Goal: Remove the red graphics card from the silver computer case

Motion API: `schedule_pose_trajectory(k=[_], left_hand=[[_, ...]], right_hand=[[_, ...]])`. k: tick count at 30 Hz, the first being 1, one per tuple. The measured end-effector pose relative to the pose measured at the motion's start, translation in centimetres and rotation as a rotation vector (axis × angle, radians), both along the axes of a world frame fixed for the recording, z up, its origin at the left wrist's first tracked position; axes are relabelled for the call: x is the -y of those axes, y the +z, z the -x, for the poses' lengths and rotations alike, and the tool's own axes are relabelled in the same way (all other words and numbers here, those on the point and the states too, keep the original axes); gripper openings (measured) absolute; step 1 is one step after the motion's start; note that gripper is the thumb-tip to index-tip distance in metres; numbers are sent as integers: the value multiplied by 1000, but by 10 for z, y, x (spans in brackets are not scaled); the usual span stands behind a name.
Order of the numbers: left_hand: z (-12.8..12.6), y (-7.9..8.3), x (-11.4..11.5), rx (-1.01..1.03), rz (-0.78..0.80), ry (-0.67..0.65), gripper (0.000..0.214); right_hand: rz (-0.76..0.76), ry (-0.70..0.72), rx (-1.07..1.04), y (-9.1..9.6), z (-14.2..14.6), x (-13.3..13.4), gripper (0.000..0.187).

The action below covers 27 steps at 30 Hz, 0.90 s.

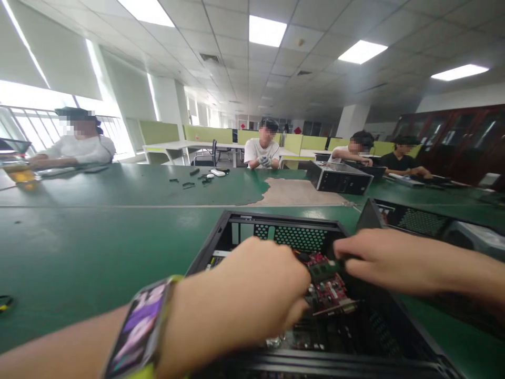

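A green RAM stick (324, 270) is held between my two hands above the inside of a black computer case (300, 359). My right hand (379, 260) pinches its right end between thumb and forefinger. At its left end my left hand (252, 292) is closed, its fingertips partly hidden behind the knuckles. Just below the stick lies a red circuit board (330, 295) with a metal bracket, inside the case. My left wrist wears a smartwatch (138, 329) with a lit screen.
A second opened case (422, 221) stands at the right, beyond my right forearm. Across the green table (98, 247) are another computer tower (341, 178), small dark parts (188, 185) and a white mouse-like object (217, 172). Several people sit around the far side.
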<state>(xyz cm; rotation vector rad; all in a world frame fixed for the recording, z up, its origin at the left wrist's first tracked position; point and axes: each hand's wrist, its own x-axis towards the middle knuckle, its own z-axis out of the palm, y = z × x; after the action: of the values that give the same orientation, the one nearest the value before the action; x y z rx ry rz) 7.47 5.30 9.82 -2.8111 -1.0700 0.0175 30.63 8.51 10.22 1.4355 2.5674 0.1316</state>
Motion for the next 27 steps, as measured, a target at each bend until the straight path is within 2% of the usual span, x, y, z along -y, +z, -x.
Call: schedule_pose_trajectory(k=[2, 4, 6, 8, 11, 13, 17, 20, 23, 25, 27], left_hand=[[-18, 4, -43, -202, 60, 114, 15], [-32, -7, -83, -408, 193, 218, 34], [-43, -26, -110, -518, 330, 269, 54], [-48, -46, -124, -511, 359, 291, 66], [-50, -66, -131, -432, 300, 313, 74], [-51, -72, -132, -405, 313, 300, 72], [-50, -64, -130, -412, 289, 284, 70], [-43, -51, -119, -352, 302, 212, 85], [-38, -40, -101, -350, 530, 80, 86], [-37, -37, -94, -399, 758, 26, 72], [-36, -36, -95, -440, 929, 62, 47]], right_hand=[[101, -49, 196, -3, 47, -33, 27], [143, -88, 322, -21, 81, -61, 25], [205, -113, 374, -41, 93, -80, 29], [251, -136, 389, -56, 88, -91, 34], [184, -132, 367, -59, 72, -94, 36], [152, -122, 350, -54, 67, -94, 36], [137, -149, 369, -53, 68, -98, 34], [133, -173, 368, -62, 67, -103, 31], [247, -48, 254, -72, 65, -109, 30], [374, 76, 138, -75, 63, -113, 31], [466, 130, 73, -76, 62, -115, 29]])
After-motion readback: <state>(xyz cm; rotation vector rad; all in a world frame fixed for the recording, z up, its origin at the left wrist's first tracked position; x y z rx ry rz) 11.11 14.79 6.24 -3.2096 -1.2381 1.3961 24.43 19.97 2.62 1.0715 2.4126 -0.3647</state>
